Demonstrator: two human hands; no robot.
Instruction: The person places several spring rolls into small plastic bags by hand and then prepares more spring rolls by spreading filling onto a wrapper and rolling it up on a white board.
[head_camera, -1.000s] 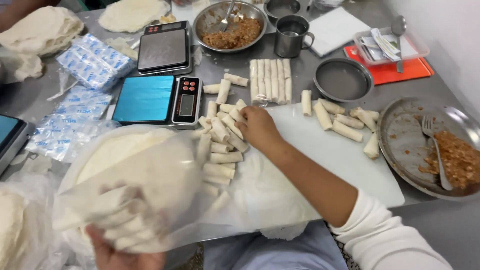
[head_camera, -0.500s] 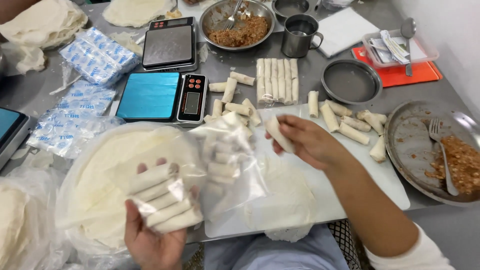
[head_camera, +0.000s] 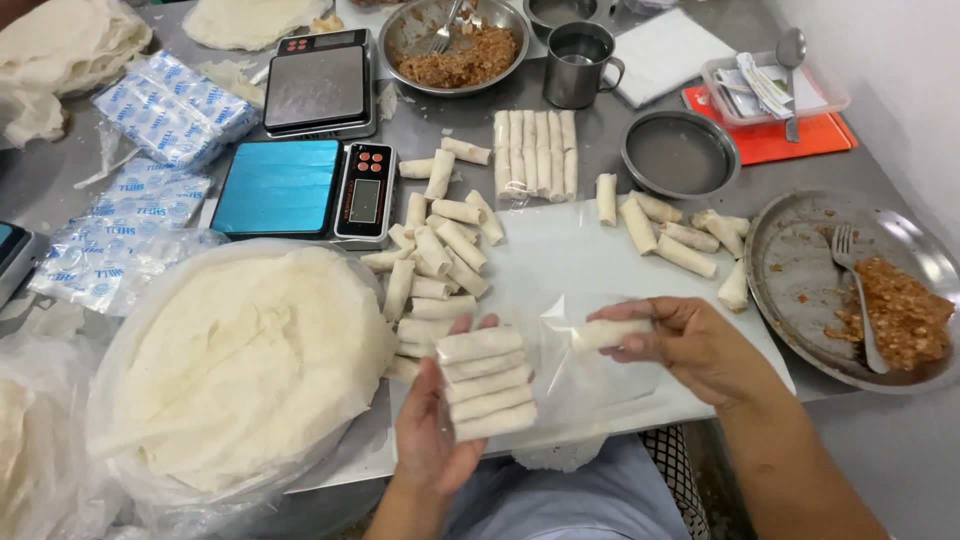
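My left hand (head_camera: 430, 440) lies palm up at the table's front edge, holding a clear plastic bag (head_camera: 560, 370) with several white spring rolls (head_camera: 488, 385) stacked side by side in it. My right hand (head_camera: 690, 345) is just to the right and grips a single spring roll (head_camera: 608, 333) at the bag's open side. A loose heap of rolled spring rolls (head_camera: 435, 255) lies on the white board (head_camera: 610, 265) behind my left hand.
A stack of round wrappers (head_camera: 240, 360) in plastic sits at left. A blue scale (head_camera: 300, 188) and a grey scale (head_camera: 320, 88) stand behind. Filling bowl (head_camera: 455, 50), metal cup (head_camera: 578, 65), round tin (head_camera: 680, 155) and a metal plate (head_camera: 800, 270) with fork surround the board.
My right hand picked one roll from the heap and carried it toward the bag. My left hand rose with the bag, and the rolls in it now lie stacked on my palm.
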